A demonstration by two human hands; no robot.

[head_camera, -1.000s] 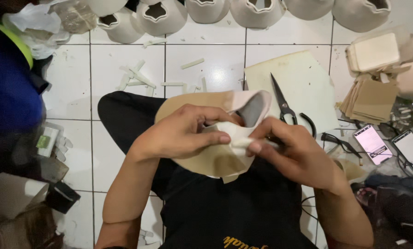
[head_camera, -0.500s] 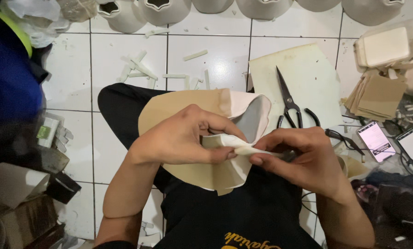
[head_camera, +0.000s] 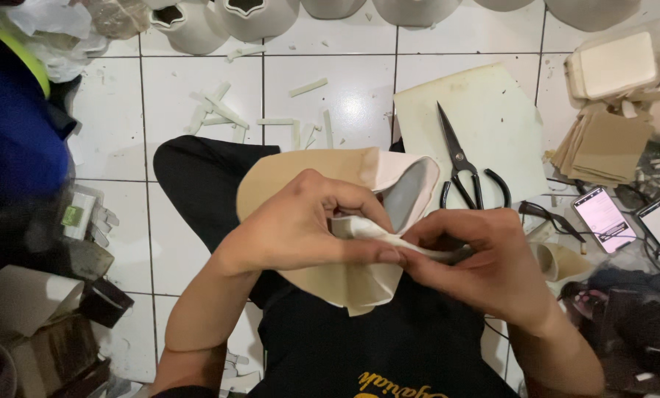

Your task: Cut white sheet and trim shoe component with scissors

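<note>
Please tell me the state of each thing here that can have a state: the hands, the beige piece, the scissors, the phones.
left hand: closed, pinching the white strip
right hand: closed on the white strip's other end
white strip: stretched between both hands
beige piece: curved, resting on the lap under the hands
scissors: shut, lying on a cream sheet
two phones: screens lit, on the floor

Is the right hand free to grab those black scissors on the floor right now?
Probably not: the right hand and left hand both pinch the tan piece. The scissors lie uncovered nearby.
</note>
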